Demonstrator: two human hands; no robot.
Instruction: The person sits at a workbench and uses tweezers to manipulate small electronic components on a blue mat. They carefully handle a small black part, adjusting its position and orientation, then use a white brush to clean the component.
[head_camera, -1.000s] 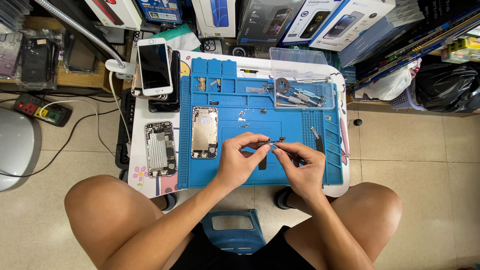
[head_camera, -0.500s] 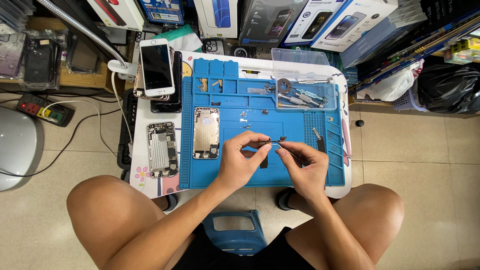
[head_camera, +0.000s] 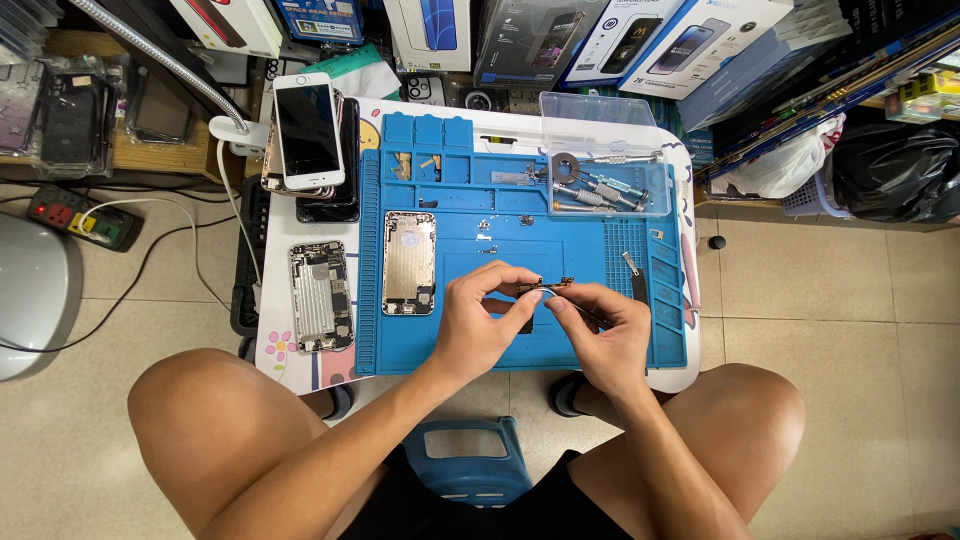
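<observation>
Landmark: I take the blue repair mat (head_camera: 470, 345) on the surface as my reference.
Left hand (head_camera: 480, 320): pinched shut on a small flex-cable part (head_camera: 545, 286), lifted above the mat's middle.
Right hand (head_camera: 605, 330): closed around thin tweezers (head_camera: 585, 312), tip at the part.
Nearby: bare phone housing (head_camera: 410, 262) lies on the mat's left half; clear tool tray (head_camera: 605, 160) at its top right.
Advice: I'd keep wrists braced and grip lightly, since the part looks easy to bend.
</observation>
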